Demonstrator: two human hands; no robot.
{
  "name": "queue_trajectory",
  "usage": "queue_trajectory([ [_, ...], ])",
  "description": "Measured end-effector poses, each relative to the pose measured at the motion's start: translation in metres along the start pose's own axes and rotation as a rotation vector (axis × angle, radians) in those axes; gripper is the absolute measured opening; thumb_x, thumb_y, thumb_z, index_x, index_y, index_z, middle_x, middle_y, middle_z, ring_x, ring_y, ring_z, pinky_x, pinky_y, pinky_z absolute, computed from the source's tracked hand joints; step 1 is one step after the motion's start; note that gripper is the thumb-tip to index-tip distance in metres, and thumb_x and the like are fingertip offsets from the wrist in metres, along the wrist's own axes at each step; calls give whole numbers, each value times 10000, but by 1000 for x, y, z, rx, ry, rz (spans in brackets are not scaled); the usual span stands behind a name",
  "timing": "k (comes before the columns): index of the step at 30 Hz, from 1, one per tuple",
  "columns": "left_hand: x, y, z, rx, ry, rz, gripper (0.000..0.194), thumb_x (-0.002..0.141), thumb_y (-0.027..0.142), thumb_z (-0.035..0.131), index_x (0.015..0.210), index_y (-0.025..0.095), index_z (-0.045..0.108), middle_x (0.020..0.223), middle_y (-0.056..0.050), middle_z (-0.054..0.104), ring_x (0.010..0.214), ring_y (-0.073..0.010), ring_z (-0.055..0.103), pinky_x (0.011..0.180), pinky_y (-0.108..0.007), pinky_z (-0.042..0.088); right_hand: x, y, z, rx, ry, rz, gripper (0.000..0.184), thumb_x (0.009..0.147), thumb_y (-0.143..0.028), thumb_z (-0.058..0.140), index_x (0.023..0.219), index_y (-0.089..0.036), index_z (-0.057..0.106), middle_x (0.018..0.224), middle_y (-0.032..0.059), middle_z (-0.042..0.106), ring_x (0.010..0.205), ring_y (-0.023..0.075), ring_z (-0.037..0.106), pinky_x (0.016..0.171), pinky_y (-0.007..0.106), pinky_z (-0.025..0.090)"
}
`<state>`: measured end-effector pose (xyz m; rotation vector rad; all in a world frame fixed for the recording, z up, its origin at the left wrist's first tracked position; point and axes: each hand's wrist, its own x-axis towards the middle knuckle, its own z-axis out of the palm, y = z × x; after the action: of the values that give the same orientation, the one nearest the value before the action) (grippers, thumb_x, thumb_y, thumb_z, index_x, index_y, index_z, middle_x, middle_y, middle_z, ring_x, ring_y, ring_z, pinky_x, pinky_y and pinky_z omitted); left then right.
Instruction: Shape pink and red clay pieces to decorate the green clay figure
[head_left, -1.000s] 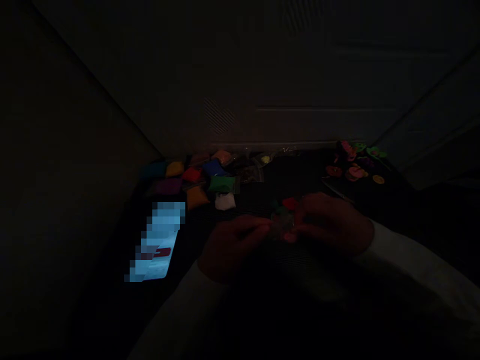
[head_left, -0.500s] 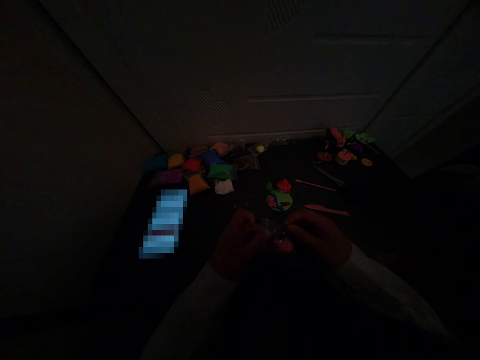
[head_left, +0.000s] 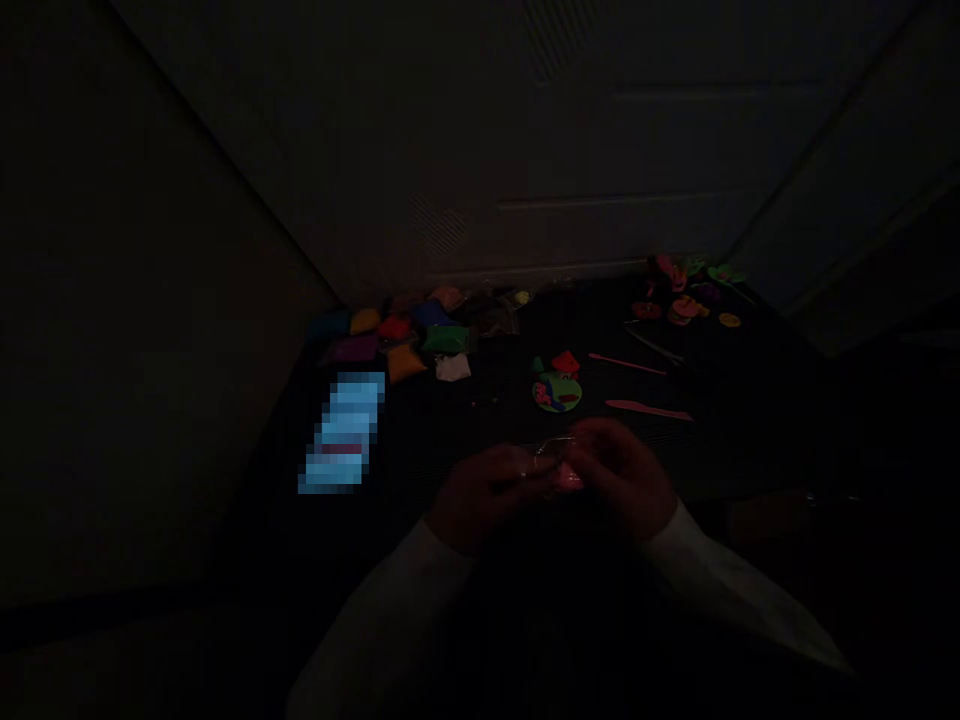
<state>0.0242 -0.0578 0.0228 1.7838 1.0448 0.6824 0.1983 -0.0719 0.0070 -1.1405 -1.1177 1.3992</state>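
Note:
The scene is very dark. A small clear plastic bag (head_left: pixel 570 480) with pinkish-red clay in it is between my two hands, near the front of the dark table. My left hand (head_left: pixel 487 490) is closed on the bag's left side. The fingers of my right hand (head_left: pixel 619 475) pinch its right side. Just beyond the bag lies a round green clay piece (head_left: pixel 556 394), bearing blue, pink and brown bits, with a red shape (head_left: pixel 565 362) and a dark green cone (head_left: pixel 537 364) at its far edge.
Coloured clay packets, among them a green one (head_left: pixel 446 338) and a white one (head_left: pixel 453 367), lie at the back left. A glowing, pixelated screen (head_left: pixel 343 433) is nearer. Pink modelling tools (head_left: pixel 649 409) lie right. Clay figures (head_left: pixel 682 310) stand at the back right, by the wall.
My hands have come closer together around the bag, and the right hand has shifted slightly left. The bag's clear top edge now catches the light. The camera view has moved a little.

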Motion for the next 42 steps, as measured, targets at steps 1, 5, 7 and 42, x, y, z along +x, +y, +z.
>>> queue_trajectory([
  [1, 0, 0, 0, 20, -8, 13, 235, 715, 258, 576, 943, 238, 629, 933, -19, 639, 865, -137, 567, 775, -252, 436, -1, 1, 1, -3, 10, -6, 247, 677, -289, 617, 885, -223, 502, 778, -20, 579, 689, 99, 569, 607, 220, 471],
  [5, -1, -3, -2, 102, -32, 13, 251, 722, 274, 571, 967, 244, 619, 878, -21, 639, 806, -128, 568, 719, -235, 441, -3, 6, 6, -38, 70, -41, 231, 670, -287, 617, 847, -211, 490, 746, -18, 579, 669, 105, 569, 593, 225, 469],
  [7, -1, -5, -2, 118, -32, 22, 240, 708, 264, 587, 941, 229, 632, 848, -24, 639, 777, -126, 570, 693, -229, 443, -4, 9, 7, -96, 114, -74, 230, 676, -301, 611, 851, -209, 493, 768, -10, 584, 689, 112, 569, 617, 237, 467],
  [42, -7, -7, -14, 31, 125, 39, 86, 697, 220, 586, 758, 192, 640, 859, -17, 613, 814, -123, 572, 740, -235, 455, -1, 12, 1, -156, 111, -55, 240, 686, -328, 598, 872, -210, 501, 780, 0, 589, 685, 118, 560, 613, 246, 460],
])
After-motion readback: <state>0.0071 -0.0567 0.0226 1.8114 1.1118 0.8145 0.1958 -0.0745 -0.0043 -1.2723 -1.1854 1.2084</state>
